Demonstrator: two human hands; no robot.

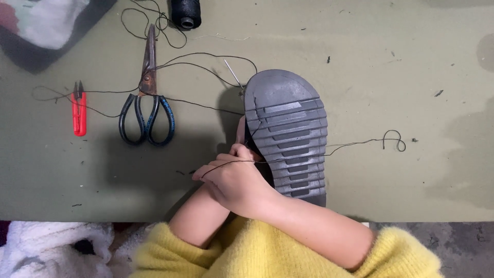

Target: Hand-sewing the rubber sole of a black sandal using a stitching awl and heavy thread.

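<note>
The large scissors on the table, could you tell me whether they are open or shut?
Shut: the scissors lie flat with both blades together in one point and the two black handle loops touching.

Crossed forearms — right hand [234,180] curled on top, left hand [240,135] mostly hidden.

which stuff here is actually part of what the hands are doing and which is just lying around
In use:
- grey shoe sole, gripped by the left hand
- black thread, pulled by the right hand
- needle by the sole's tip

Lying about:
- scissors
- red thread snips
- black thread spool
- cloth at the table's top left corner
</note>
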